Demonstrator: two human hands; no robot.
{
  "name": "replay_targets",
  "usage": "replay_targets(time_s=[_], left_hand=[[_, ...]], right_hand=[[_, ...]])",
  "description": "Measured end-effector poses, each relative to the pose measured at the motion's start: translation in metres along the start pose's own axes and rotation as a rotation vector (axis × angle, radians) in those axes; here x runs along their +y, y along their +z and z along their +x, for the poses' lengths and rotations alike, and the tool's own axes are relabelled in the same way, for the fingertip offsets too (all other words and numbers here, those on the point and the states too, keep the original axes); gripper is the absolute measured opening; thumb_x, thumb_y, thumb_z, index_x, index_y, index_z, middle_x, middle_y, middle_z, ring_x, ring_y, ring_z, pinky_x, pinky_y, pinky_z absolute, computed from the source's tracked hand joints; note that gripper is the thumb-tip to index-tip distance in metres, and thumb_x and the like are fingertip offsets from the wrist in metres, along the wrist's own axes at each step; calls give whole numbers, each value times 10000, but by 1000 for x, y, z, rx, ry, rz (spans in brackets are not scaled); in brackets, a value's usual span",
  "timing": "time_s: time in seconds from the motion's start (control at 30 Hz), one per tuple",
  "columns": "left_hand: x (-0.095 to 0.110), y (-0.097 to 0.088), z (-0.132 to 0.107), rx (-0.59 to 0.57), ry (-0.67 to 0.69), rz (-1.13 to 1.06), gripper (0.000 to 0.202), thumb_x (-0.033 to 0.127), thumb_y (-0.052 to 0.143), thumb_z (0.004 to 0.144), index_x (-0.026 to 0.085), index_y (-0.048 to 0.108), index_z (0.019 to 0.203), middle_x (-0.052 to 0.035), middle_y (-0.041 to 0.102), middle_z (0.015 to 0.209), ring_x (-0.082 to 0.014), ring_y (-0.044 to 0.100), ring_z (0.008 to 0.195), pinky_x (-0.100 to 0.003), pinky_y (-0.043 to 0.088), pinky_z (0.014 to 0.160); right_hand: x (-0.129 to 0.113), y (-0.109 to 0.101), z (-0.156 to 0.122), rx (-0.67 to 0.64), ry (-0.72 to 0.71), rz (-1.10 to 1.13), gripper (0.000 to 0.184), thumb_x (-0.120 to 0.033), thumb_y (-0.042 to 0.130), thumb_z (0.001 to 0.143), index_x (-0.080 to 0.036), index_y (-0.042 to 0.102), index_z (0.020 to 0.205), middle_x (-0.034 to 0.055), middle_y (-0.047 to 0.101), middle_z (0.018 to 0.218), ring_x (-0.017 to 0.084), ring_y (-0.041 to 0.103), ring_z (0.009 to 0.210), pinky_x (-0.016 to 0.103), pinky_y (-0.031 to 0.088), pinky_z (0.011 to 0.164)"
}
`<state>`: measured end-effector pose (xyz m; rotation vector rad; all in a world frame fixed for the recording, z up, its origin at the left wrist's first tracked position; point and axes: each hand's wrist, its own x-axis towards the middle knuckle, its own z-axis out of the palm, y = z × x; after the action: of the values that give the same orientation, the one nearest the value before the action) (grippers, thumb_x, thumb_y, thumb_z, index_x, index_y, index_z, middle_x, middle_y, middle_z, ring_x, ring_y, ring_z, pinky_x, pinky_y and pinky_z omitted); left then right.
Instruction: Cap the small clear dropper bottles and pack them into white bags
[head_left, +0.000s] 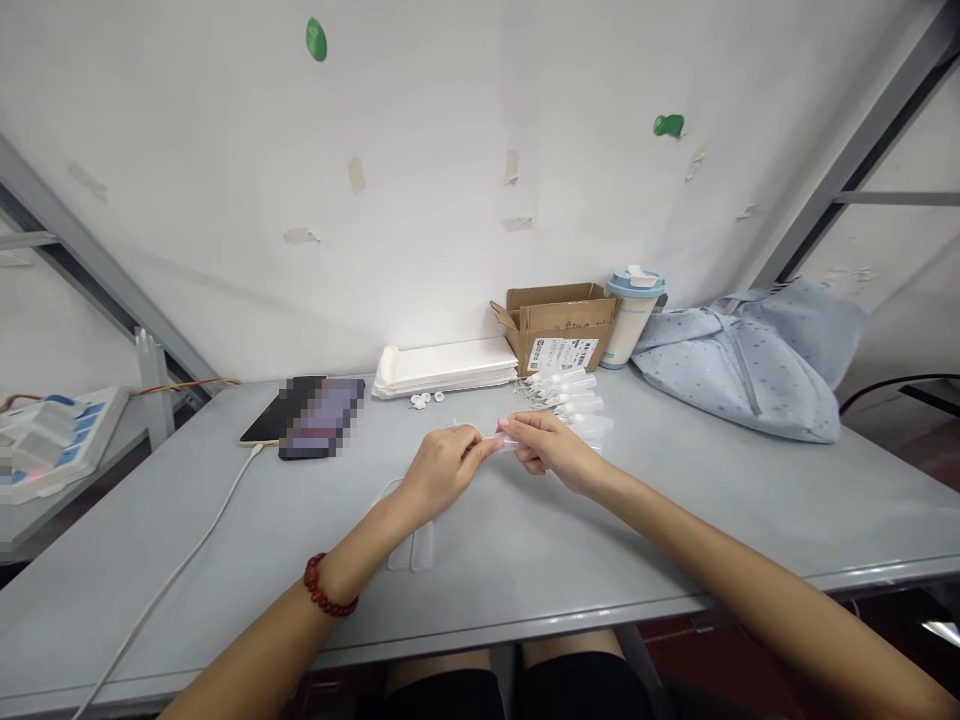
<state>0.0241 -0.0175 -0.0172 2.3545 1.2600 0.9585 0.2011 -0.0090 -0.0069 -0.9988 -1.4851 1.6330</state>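
My left hand and my right hand meet above the middle of the table, fingertips nearly touching. Both are closed in a pinch on a small translucent plastic tube, mostly hidden by the fingers. Just beyond my right hand lies a row of several translucent tubes with white tops. Flat clear plastic pieces rest near my left forearm, partly covered by it. Several small white caps sit farther back, beyond my left hand.
White flat packets are stacked at the wall, beside an open cardboard box and a lidded cup. A pale blue cloth bag lies right. Two phones, a white cable and a power strip are left.
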Motion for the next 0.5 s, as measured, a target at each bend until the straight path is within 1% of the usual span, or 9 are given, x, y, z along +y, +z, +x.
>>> replay_targets(time_s=[0.07,0.17,0.23,0.3,0.37,0.4,0.47,0.5], left_hand=[[-3,2,-1,35,66,50,360,372,437,906,174,508,614,23,523,548,-100,431,502,-234,340,556],[-7,5,-2,61,140,88,360,367,406,924,174,516,642,5,555,591,-111,468,540,-241,353,574],[-8,5,-1,63,154,88,330,364,412,922,174,533,681,-6,577,628,-120,500,569,-242,368,575],[-12,2,1,46,134,68,260,362,453,904,172,559,762,-15,605,695,-126,533,606,-242,396,589],[-18,-4,4,31,84,58,196,345,487,885,173,574,845,-25,628,779,-135,564,664,-248,426,623],[-23,-7,6,26,51,69,179,326,483,884,175,576,858,-28,633,804,-142,576,699,-254,436,644],[-36,-14,10,69,-23,121,163,283,457,884,178,581,887,-36,642,843,-159,589,754,-274,448,670],[-44,-17,12,90,-63,153,161,271,457,876,175,583,908,-43,646,864,-168,593,769,-286,454,678]], right_hand=[[0,-1,0,-10,4,11,425,-531,613,742,-188,391,626,-106,173,494,42,141,448,203,136,420],[0,-1,1,-28,4,16,416,-533,608,748,-186,404,642,-109,166,497,40,132,446,199,135,419],[1,-2,3,-33,3,5,410,-542,588,758,-184,416,655,-110,167,497,41,135,443,197,144,418],[1,-5,6,9,-16,-33,404,-562,543,776,-187,426,679,-107,183,494,48,162,432,198,166,415],[1,-14,10,131,-96,-153,392,-572,480,802,-192,441,716,-95,245,489,65,231,424,208,210,419],[1,-21,12,226,-173,-267,383,-563,457,817,-191,450,726,-79,308,491,76,282,430,216,240,431],[2,-39,18,450,-358,-603,335,-502,442,849,-181,509,779,-38,429,530,104,381,482,237,298,491],[3,-50,20,543,-419,-751,318,-478,435,859,-179,531,805,-27,462,535,118,409,493,248,316,516]])
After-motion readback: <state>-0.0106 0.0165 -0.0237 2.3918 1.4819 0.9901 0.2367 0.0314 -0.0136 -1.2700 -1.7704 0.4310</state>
